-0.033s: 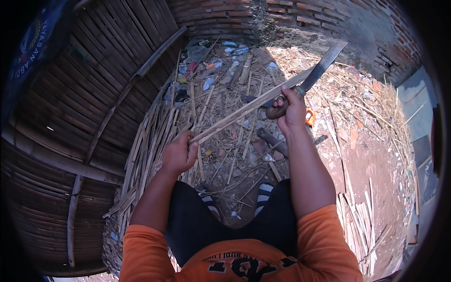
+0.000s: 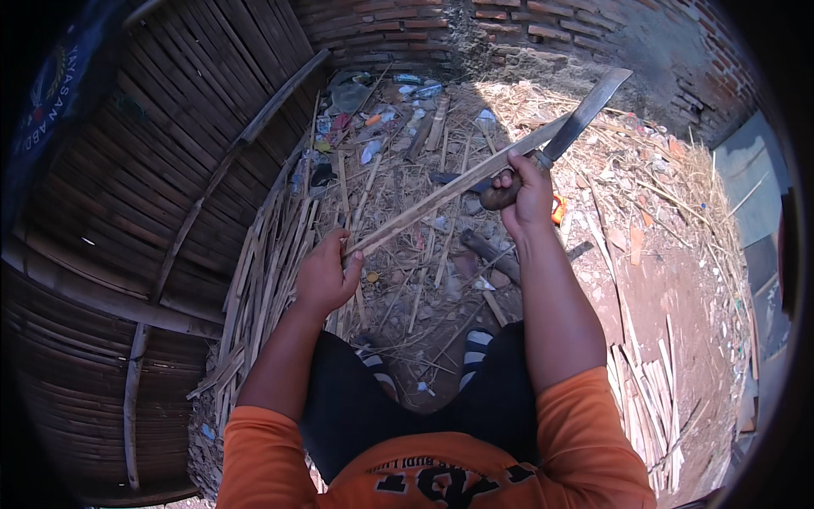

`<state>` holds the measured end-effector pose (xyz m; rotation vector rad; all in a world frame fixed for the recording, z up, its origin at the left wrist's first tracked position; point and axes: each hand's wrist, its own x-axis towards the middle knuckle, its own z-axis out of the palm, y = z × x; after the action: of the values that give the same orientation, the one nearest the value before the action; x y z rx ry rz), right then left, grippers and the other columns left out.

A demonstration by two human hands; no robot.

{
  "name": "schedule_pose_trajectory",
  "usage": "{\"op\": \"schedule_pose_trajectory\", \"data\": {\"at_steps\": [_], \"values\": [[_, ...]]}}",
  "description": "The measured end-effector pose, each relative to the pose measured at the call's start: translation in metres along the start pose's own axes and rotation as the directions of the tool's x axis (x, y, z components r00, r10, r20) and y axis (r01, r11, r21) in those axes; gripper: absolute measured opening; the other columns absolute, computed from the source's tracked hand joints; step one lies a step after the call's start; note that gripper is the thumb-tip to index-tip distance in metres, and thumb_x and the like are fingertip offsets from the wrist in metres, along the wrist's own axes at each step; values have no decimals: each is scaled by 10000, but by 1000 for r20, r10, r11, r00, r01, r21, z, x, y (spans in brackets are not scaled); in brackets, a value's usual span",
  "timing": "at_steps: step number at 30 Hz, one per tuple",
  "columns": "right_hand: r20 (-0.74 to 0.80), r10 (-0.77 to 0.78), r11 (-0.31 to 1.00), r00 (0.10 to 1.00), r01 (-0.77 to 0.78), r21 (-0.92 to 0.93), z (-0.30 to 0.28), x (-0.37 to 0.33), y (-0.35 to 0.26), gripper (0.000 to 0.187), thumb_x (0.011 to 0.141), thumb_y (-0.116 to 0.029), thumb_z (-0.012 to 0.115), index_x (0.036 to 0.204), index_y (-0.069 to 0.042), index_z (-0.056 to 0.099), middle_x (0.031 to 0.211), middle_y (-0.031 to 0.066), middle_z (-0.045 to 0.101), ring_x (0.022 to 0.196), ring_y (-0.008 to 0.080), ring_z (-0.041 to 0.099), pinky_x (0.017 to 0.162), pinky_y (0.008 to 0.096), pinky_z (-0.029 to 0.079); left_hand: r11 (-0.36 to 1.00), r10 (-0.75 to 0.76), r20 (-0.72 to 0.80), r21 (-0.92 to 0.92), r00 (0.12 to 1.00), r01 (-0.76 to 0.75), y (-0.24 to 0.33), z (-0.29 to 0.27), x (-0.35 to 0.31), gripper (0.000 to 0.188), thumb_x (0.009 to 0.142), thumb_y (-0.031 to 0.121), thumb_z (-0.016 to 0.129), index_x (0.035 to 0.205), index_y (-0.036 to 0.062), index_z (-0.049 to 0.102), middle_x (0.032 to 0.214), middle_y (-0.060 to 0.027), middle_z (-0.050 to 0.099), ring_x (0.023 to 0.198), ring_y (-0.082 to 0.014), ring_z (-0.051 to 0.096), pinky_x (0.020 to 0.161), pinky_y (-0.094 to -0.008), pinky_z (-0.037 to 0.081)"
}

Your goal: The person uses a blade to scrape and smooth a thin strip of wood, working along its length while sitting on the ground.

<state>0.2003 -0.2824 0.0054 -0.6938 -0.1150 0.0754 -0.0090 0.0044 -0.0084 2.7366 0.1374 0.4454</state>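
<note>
Pretty long, skinny wood strip (image 2: 432, 202), pale and straight-edged, slanting from mid-left to upper right of the frame. Left hand (image 2: 324, 276) has fingers pinching its low end; right hand's (image 2: 530, 199) are wrapped round a big knife's (image 2: 585, 119) brown handle (image 2: 498, 198).

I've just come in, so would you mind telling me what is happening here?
The person's left hand grips the near end of a long wooden strip. The right hand holds a large knife by its handle, with the strip also against that hand. The blade points away and to the right, beside the strip's far end. More wooden strips lie on the ground.
</note>
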Motion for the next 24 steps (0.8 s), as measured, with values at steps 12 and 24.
{"op": "schedule_pose_trajectory", "data": {"at_steps": [12, 24], "values": [[230, 180, 846, 956, -31, -532, 16, -27, -14, 363, 863, -211, 839, 1131, -12, 696, 714, 0, 638, 563, 77, 558, 522, 251, 429, 725, 193, 541, -641, 818, 252, 99, 26, 92, 414, 1030, 259, 669, 1329, -13, 579, 1133, -106, 698, 1032, -176, 667, 925, -353, 530], [219, 323, 728, 921, -94, -679, 5, -37, -23, 303, 885, -160, 808, 1116, -28, 662, 1193, 78, 734, 713, 66, 605, 629, 256, 487, 233, -299, 120, -953, 947, 195, 71, 7, 83, 295, 1101, 280, 536, 1308, 72, 559, 1282, -102, 686, 1222, -257, 670, 987, -409, 577]]}}
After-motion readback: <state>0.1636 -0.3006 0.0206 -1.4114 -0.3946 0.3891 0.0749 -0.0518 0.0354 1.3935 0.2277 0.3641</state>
